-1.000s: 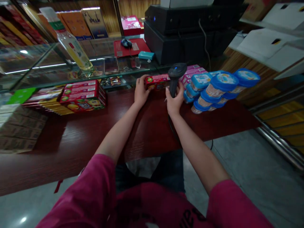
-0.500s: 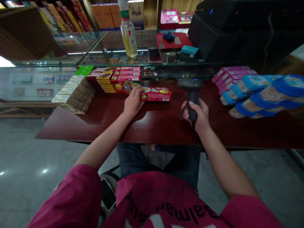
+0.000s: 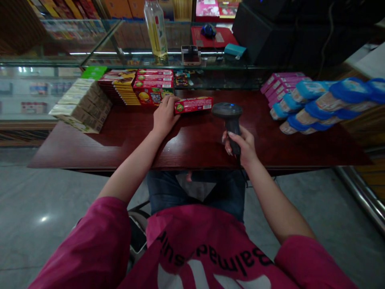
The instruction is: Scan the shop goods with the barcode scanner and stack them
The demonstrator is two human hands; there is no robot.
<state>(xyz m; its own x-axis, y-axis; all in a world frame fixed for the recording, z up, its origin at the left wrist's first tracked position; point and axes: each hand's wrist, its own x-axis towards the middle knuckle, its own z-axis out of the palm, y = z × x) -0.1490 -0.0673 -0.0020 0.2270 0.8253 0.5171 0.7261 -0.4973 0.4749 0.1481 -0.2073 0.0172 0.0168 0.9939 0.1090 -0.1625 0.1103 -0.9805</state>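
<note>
Red snack box: a single box (image 3: pixel 194 105) is lying near the far edge of the worktop (image 3: pixel 192 146), left of its middle; whether its base is resting on the wood cannot be told.
Long axis: running left to right, nearly parallel to the far edge, with the right end angling slightly toward that edge.
Barcode: a white label (image 3: pixel 207 106) is showing at the right end of the long side facing the person.
Left hand: the nearer hand (image 3: pixel 164 116) is gripping the box's left end, fingers over the top; its thumb is mostly hidden.
Barcode scanner: the black handheld scanner (image 3: pixel 227 110) is pointing its head away from the person, just right of the labelled end in this view; the gap in depth is not showing.
Right hand: fingers and thumb (image 3: pixel 245 146) are closing around the scanner handle, between the box and the near edge.
Change from half a second earlier: the scanner head is standing closer to the box's right end, and the box is showing less of its printed top.
Red box stack: matching boxes (image 3: pixel 154 87) are standing along the far edge, behind the left hand; contact with the held box is hidden.
Left corner: yellow-edged packets (image 3: pixel 128 94) and pale cartons (image 3: pixel 90 106) are continuing the row.
Right end: pink boxes (image 3: pixel 279 88) and blue-lidded tubs (image 3: pixel 323 106) are standing toward the far right corner.
</note>
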